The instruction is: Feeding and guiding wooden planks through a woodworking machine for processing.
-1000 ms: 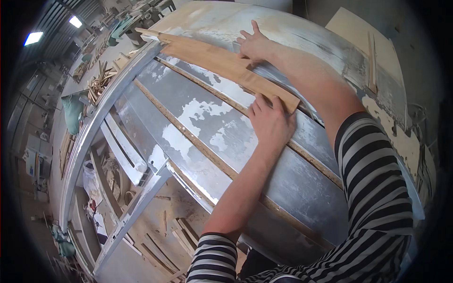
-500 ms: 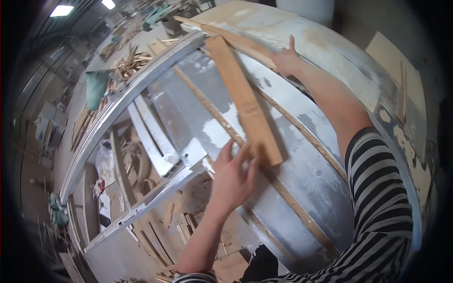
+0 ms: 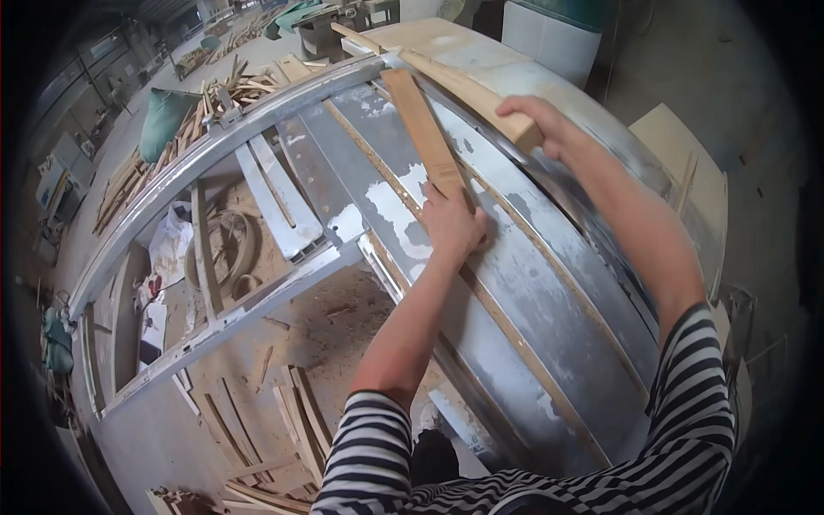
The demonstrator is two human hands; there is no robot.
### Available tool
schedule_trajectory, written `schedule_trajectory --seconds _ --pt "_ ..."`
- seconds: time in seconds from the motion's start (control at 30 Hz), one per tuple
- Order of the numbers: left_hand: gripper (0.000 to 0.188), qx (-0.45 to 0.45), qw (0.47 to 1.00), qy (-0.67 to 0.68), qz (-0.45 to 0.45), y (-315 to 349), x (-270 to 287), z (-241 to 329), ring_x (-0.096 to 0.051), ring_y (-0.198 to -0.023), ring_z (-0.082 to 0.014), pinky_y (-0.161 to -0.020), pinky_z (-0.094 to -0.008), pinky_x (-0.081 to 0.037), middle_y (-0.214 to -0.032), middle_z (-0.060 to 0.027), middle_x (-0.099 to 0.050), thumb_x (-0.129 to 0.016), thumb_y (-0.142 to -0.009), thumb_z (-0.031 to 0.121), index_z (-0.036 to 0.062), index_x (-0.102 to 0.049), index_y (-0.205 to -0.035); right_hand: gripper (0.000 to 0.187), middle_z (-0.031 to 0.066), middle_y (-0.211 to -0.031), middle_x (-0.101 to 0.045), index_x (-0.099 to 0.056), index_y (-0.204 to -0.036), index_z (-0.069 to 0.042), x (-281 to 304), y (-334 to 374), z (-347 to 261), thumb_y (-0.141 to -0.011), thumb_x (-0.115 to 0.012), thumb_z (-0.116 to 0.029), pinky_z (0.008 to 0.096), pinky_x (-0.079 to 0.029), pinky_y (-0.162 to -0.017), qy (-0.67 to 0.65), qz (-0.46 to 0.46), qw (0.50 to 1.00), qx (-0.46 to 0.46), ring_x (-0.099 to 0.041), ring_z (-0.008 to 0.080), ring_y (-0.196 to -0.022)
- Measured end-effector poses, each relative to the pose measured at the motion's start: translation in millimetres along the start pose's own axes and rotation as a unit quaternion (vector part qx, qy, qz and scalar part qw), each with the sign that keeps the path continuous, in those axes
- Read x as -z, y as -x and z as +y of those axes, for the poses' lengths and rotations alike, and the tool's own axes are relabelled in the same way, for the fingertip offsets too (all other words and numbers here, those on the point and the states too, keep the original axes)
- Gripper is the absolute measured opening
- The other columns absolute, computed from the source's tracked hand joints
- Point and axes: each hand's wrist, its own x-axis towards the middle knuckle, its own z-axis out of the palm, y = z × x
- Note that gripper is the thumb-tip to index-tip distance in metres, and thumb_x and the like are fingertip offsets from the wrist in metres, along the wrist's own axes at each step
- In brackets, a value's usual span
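A flat orange-brown wooden board lies slantwise over a metal-topped table. My left hand is closed over the board's near end and hides it. Farther right, a paler, thicker wooden plank runs along the table's far right side. Its near end sits in my right hand, fingers curled over the top edge. The plank's far end reaches toward the back corner of the metal frame; whether its near end touches the table I cannot tell.
Narrow wooden strips run along the metal top. To the left is an open metal frame with a coiled band below. Wood offcuts lie on the floor near me. Beyond stand a green sack and a white drum.
My left hand has moved forward and taken hold of the board's near end. My right hand has closed around the plank's near end. The view has shifted, too.
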Motion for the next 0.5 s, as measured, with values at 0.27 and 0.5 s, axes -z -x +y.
schedule_trajectory --seconds 0.27,0.5 --pt "0.061 -0.070 0.996 0.047 0.042 267.4 2.5 116.0 -0.043 -0.125 -0.0535 -0.107 -0.0535 -0.036 -0.144 -0.0400 -0.032 -0.069 -0.083 0.022 -0.0028 -0.050 -0.135 0.028 0.0058 -0.090 -0.068 -0.069 -0.099 0.001 62.0 275.9 103.6 -0.076 -0.075 -0.015 0.0254 -0.048 -0.073 0.044 -0.046 0.995 0.081 -0.062 0.0104 -0.081" --pt "0.062 0.216 0.800 0.558 0.050 416.8 84.2 167.1 -0.058 -0.111 -0.0315 -0.097 -0.0441 -0.045 -0.115 -0.0223 -0.060 -0.062 -0.094 0.027 -0.0074 -0.037 -0.139 0.048 0.0135 -0.097 -0.069 -0.062 -0.119 0.002 25.2 521.9 167.4 -0.078 -0.077 -0.018 0.0326 -0.051 -0.083 0.183 -0.121 0.972 0.081 -0.066 0.0191 -0.090"
